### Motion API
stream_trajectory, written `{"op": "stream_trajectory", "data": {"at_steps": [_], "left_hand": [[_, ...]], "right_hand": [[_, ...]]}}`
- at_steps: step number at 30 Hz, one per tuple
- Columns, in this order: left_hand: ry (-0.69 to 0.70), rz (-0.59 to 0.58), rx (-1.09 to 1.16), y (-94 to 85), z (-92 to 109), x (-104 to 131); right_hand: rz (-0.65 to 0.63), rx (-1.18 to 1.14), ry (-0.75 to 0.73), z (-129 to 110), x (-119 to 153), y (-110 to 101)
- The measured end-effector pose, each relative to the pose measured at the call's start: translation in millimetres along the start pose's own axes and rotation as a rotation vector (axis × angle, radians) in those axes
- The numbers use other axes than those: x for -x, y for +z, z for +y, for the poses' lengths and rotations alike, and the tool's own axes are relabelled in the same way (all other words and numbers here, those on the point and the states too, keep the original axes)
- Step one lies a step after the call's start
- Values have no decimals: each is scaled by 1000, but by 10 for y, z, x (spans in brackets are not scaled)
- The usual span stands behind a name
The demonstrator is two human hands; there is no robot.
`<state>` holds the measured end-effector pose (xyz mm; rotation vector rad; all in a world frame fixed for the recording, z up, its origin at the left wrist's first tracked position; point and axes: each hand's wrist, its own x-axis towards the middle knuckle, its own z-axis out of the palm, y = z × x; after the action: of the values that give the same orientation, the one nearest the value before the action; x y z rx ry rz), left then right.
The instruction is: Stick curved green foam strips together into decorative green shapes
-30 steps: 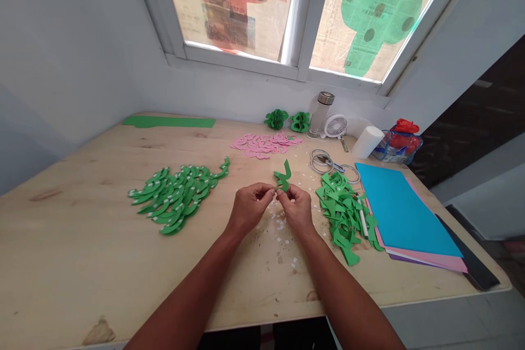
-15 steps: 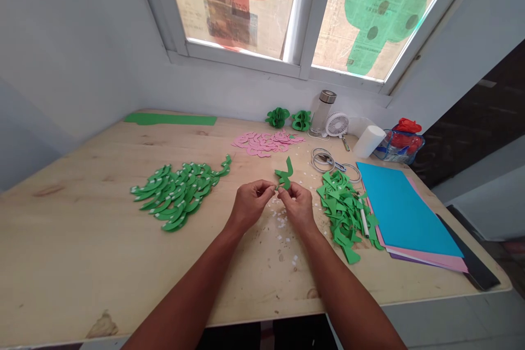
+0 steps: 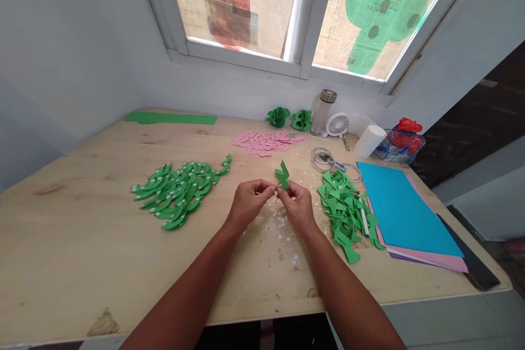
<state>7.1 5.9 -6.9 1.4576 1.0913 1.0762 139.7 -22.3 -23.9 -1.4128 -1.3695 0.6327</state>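
A small green paper piece [image 3: 283, 174] stands up from between the fingertips of both hands, above the middle of the table. My right hand [image 3: 297, 205] pinches its lower end. The thumb and forefinger of my left hand [image 3: 249, 202] are pressed together right beside it, at the paper's lower edge; whatever lies between them is too small to name. Left of the hands lie many curved green paper pieces [image 3: 180, 191] with white patches. On the right is a heap of green paper scraps [image 3: 342, 205] with a white pen [image 3: 365, 220] on it.
Pink paper cutouts [image 3: 262, 143], two green paper flowers [image 3: 278, 117], a glass bottle [image 3: 322, 115] and a small fan [image 3: 337, 124] stand or lie behind. Rings and scissors [image 3: 326, 160], blue sheets [image 3: 406, 210] and a white roll [image 3: 369, 141] are at the right.
The green paper piece between my fingers has turned and tilted a little to the left. Both hands stay almost in the same place.
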Motion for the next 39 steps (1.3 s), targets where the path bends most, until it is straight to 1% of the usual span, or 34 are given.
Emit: {"op": "stream_trajectory", "data": {"at_steps": [5,12,20,27,39], "left_hand": [[-87,-39,138,-23,6,-10],[-108,-86,147,-57,15,-17],[-117,-88,136,-68,27,-20],[-114,-112,152,-74,17,-19],[-137,-73,181,-44,31,-10]], "right_hand": [[-15,0,-18,0,2,-3],[-33,10,-22,6,4,-13],[-37,16,-29,15,5,-5],[-38,14,-23,3,14,-8],[-44,38,-25,2,8,-9]]}}
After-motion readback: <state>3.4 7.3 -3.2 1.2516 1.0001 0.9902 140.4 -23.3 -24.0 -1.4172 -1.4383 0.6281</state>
